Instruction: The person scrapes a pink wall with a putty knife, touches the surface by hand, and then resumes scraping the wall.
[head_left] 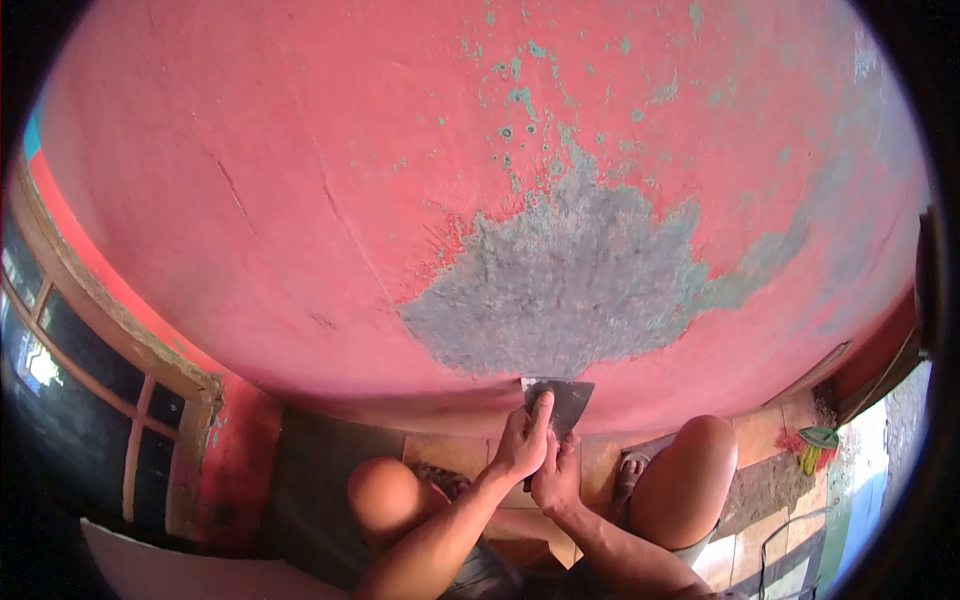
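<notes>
Both of my hands are closed on a scraper [568, 400] with a wide dark metal blade. My left hand [522, 440] has its thumb laid along the back of the blade, and my right hand [557, 477] wraps round the handle just below and to the right. The blade's top edge meets the lower part of the pink wall [290, 200], at the bottom of a large grey bare patch [570, 280] with ragged paint edges. Small greenish chipped spots dot the wall above that patch. Most of the handle is hidden by my fingers.
My bent knees flank my arms, with sandalled feet on the tiled floor [598, 470]. A wooden-framed window [145, 400] stands at the left. Green and red broom bristles [818, 440] lie at the right, near debris [765, 490] and a dark cable [765, 555].
</notes>
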